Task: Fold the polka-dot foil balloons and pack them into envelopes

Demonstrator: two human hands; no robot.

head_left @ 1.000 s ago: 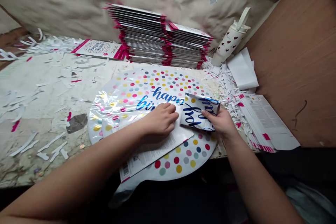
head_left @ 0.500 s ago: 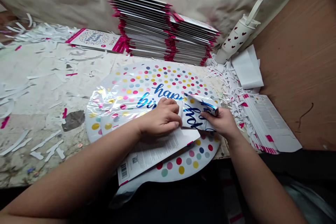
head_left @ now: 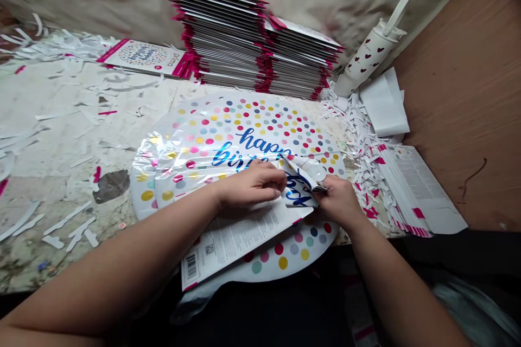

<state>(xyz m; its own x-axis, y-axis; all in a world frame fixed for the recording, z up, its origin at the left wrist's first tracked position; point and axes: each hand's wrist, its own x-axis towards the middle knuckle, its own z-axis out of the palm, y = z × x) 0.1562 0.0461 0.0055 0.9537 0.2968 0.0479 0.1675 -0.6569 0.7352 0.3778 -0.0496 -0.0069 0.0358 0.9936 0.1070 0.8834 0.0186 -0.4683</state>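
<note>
A folded foil balloon (head_left: pixel 298 195) with blue lettering lies partly at the open end of a white card packet (head_left: pixel 240 244), which has a barcode and small print. My right hand (head_left: pixel 340 200) grips the balloon's right end, where it is bent and bunched up. Curled fingers of my left hand (head_left: pixel 258 181) close at the packet's mouth, against the balloon's left edge; what lies under them is partly hidden. Beneath both hands, flat balloons (head_left: pixel 277 114) with coloured dots and blue "happy birthday" lettering are spread on the table.
Two tall stacks of pink-edged packets (head_left: pixel 228 32) stand against the wall. Left of them lies a printed packet (head_left: pixel 142 58). A white bottle with hearts (head_left: pixel 366 59) leans at the right, near paper scraps (head_left: pixel 350 114) and a row of card packets (head_left: pixel 423 190) by the wooden panel (head_left: pixel 468 92).
My right hand has moved slightly down and left, and the balloon's right end has bent over, showing a pale side with a round spot. My left hand stays at the packet's mouth.
</note>
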